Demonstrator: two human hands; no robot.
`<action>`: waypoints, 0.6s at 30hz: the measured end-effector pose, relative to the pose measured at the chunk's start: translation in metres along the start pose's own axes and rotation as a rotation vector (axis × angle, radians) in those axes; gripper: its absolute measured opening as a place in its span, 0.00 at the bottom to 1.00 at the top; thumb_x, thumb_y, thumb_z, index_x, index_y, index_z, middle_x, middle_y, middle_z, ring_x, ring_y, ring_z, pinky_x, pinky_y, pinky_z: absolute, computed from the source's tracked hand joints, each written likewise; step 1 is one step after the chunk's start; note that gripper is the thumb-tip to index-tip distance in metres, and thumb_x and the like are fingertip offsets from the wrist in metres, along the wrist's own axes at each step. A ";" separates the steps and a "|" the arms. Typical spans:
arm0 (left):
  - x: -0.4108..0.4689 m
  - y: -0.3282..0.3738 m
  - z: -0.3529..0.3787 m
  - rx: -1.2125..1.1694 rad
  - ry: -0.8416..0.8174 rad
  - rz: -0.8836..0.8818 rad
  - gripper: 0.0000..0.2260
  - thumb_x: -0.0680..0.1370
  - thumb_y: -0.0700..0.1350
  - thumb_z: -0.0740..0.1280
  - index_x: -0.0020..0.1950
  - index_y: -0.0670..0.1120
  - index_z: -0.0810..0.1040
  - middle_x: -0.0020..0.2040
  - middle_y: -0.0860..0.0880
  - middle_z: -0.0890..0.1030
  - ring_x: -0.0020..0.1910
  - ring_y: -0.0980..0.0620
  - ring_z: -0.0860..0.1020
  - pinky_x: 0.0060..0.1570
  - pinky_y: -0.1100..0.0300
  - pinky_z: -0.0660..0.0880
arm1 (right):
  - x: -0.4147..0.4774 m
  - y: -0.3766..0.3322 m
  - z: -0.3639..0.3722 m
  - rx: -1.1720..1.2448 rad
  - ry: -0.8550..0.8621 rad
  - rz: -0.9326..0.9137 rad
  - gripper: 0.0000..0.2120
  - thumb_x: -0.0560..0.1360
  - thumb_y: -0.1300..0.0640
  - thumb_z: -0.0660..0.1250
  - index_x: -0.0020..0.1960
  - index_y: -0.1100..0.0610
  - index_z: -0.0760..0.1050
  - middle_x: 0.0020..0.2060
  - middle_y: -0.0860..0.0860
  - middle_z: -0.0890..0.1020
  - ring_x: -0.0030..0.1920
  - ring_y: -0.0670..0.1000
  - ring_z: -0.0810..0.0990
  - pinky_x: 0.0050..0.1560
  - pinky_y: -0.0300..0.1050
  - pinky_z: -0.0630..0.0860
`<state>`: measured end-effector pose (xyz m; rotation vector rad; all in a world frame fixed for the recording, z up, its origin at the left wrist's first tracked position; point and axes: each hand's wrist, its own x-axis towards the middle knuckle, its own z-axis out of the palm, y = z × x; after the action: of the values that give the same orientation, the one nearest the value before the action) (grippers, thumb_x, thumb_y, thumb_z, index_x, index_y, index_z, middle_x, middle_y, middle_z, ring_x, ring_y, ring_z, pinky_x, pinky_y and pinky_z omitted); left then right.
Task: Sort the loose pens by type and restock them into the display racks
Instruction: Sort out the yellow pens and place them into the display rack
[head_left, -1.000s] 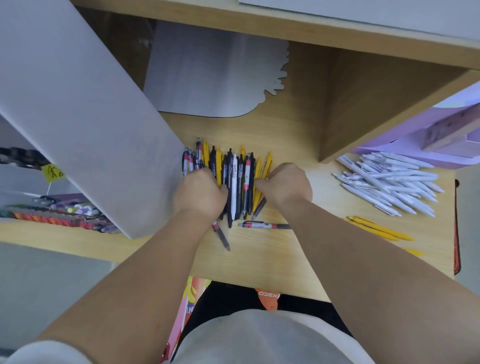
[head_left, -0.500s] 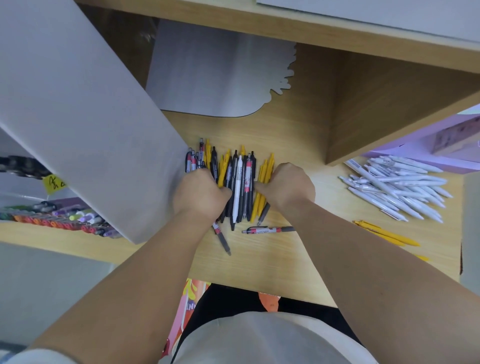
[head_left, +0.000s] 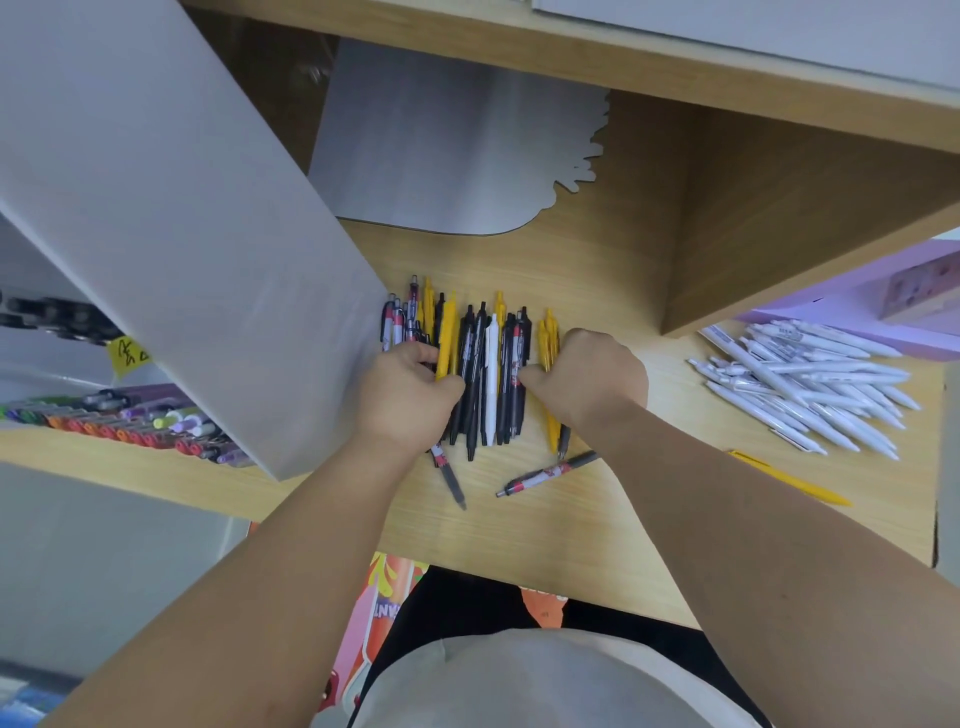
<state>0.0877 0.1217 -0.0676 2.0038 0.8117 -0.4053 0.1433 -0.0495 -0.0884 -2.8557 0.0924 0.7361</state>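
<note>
Head view: since half a second before, I saw a gap open in the row of black, yellow and red-printed plastic click pens (head_left: 480, 374) on the pale wooden counter (head_left: 519, 530). A yellow cluster (head_left: 548, 338) split off rightward. One white pen (head_left: 491, 374) lay in the row, and two strays lay just below it: a dark pen (head_left: 451, 480) and a red-printed pen (head_left: 545, 473). My left hand (head_left: 410, 400) had its fingers curled round pens at the row's left end. My right hand (head_left: 592, 379) curled its fingers over the yellow cluster.
</note>
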 end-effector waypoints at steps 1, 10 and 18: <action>0.000 0.002 0.000 0.001 -0.004 0.013 0.15 0.75 0.41 0.69 0.62 0.47 0.77 0.37 0.49 0.78 0.40 0.46 0.80 0.48 0.51 0.81 | 0.000 0.001 0.001 -0.015 0.009 -0.015 0.16 0.73 0.45 0.64 0.34 0.55 0.69 0.30 0.51 0.74 0.31 0.53 0.74 0.30 0.41 0.69; -0.001 0.004 0.003 -0.102 -0.066 -0.032 0.08 0.80 0.43 0.62 0.43 0.44 0.68 0.38 0.41 0.81 0.28 0.56 0.71 0.27 0.61 0.67 | 0.003 0.008 0.004 -0.035 -0.016 -0.068 0.20 0.82 0.43 0.57 0.35 0.53 0.63 0.32 0.51 0.73 0.32 0.52 0.72 0.33 0.45 0.70; -0.019 0.017 0.020 -0.294 -0.254 -0.026 0.11 0.83 0.48 0.60 0.50 0.46 0.80 0.41 0.47 0.85 0.44 0.51 0.81 0.48 0.57 0.76 | -0.002 0.004 -0.020 0.452 -0.064 -0.137 0.23 0.80 0.45 0.64 0.31 0.55 0.67 0.26 0.50 0.72 0.29 0.51 0.71 0.30 0.44 0.65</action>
<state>0.0867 0.0913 -0.0569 1.6324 0.6944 -0.5124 0.1503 -0.0571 -0.0708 -2.3818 0.0454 0.6766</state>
